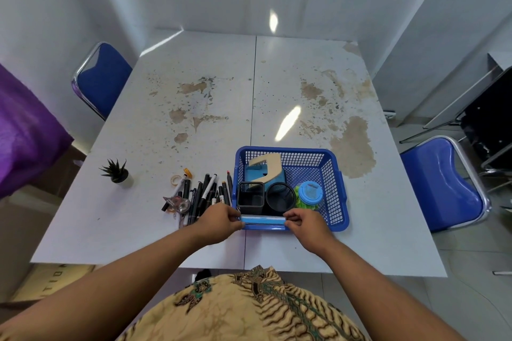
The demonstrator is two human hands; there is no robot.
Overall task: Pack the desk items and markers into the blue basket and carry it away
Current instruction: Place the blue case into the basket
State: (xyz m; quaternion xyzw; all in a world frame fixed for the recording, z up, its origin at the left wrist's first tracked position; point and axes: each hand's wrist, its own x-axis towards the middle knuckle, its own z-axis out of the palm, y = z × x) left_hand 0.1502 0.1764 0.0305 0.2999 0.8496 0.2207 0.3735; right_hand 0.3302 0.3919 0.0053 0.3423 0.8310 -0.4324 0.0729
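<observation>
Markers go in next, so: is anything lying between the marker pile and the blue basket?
Nothing visible lies between them: the markers sit right beside the left wall of the blue basket. Only that wall must be cleared. The left hand and right hand both hold a light blue bar at the near rim.

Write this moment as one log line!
left hand: pinches light blue flat bar | right hand: pinches bar | blue plastic mesh basket: partly packed | black markers: on white table
</observation>
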